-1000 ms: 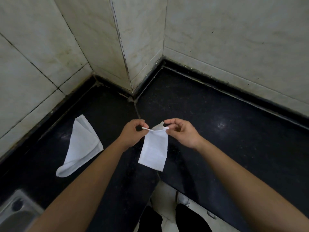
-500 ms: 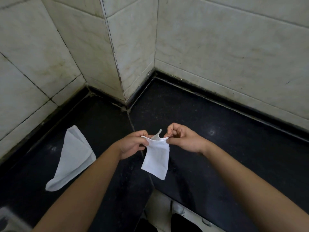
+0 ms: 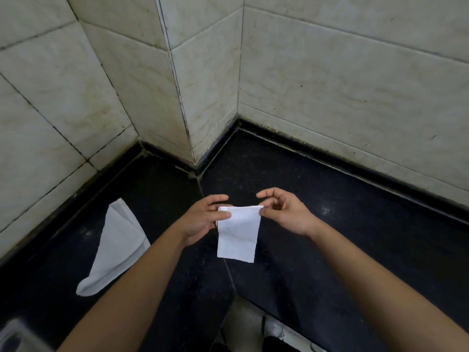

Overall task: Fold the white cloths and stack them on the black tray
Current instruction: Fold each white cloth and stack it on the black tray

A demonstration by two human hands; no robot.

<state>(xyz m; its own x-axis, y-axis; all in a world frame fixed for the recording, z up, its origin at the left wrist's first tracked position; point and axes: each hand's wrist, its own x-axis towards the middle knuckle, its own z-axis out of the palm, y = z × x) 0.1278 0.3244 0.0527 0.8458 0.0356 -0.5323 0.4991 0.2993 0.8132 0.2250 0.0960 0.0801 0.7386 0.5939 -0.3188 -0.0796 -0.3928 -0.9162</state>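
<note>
Two cloths [image 3: 238, 233] (one in two hands [image 3: 200, 219])

No writing, label, brand, number or sign can be read anywhere in view.

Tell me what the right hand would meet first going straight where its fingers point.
Likely the left hand: the right hand points toward it along the top edge of the held cloth; depth unclear.
</note>
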